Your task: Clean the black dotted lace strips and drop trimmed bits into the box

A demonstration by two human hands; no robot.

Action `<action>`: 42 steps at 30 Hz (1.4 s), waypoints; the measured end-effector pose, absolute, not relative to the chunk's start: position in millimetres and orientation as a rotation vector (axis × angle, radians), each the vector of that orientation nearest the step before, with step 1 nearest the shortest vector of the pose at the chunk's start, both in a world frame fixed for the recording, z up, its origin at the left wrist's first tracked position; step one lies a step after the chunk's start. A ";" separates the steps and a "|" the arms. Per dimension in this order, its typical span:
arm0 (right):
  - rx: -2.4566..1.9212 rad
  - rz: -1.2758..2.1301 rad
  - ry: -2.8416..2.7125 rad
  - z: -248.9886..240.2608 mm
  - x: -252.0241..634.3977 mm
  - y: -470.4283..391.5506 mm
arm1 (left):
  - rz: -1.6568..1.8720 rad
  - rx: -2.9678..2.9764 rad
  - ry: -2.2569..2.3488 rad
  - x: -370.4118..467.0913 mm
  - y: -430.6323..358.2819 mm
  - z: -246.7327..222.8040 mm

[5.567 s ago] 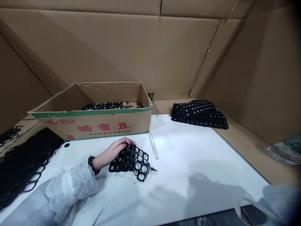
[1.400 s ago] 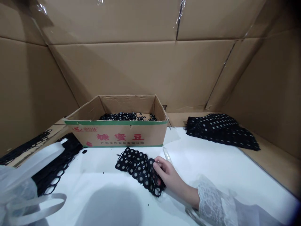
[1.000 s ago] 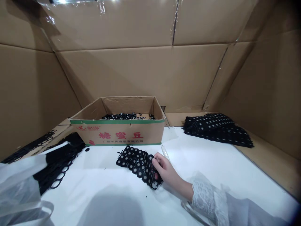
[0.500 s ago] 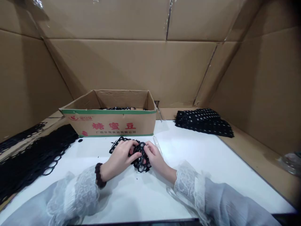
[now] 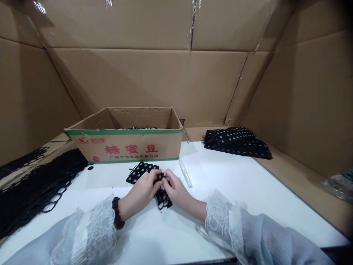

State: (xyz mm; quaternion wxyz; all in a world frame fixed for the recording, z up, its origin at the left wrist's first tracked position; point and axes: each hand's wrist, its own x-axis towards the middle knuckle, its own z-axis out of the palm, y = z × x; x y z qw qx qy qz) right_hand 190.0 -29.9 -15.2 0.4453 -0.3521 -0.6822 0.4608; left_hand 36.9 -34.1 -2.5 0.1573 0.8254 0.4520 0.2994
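Observation:
Both hands meet over a piece of black fabric with pale polka dots (image 5: 143,170) on the white tabletop. My left hand (image 5: 142,193) pinches the bunched cloth between thumb and fingers. Close against it, my right hand (image 5: 176,189) grips the same cloth with thumb and fingertips. A flap with ring-shaped edging hangs below the fingers, while the flatter part spreads behind my left hand. Part of the fabric is hidden by the fingers. Just right of my right hand lies a slim white, translucent tool (image 5: 185,173), its kind unclear.
An open cardboard box (image 5: 143,145) with dotted black material inside stands behind the hands. Black looped trim (image 5: 41,187) lies along the left. A stack of dotted black fabric (image 5: 237,141) rests at the back right. Clear plastic (image 5: 339,186) sits at the right edge. Cardboard walls (image 5: 151,77) enclose the table.
My hands have drawn closer together over the cloth. My right hand has shifted left and uncovered more of the white tool. The view has moved slightly.

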 end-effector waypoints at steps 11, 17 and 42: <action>-1.015 1.283 -1.465 -23.2 195.3 -25.4 | 1.525 1.825 1.902 -11.3 9.8 16.7; -0.870 1.510 -1.404 -13.3 196.0 -28.8 | 1.051 2.141 1.641 19.7 -19.0 5.8; -0.878 1.561 -1.458 -18.4 193.0 -35.5 | 0.656 2.035 1.467 44.1 -47.3 1.4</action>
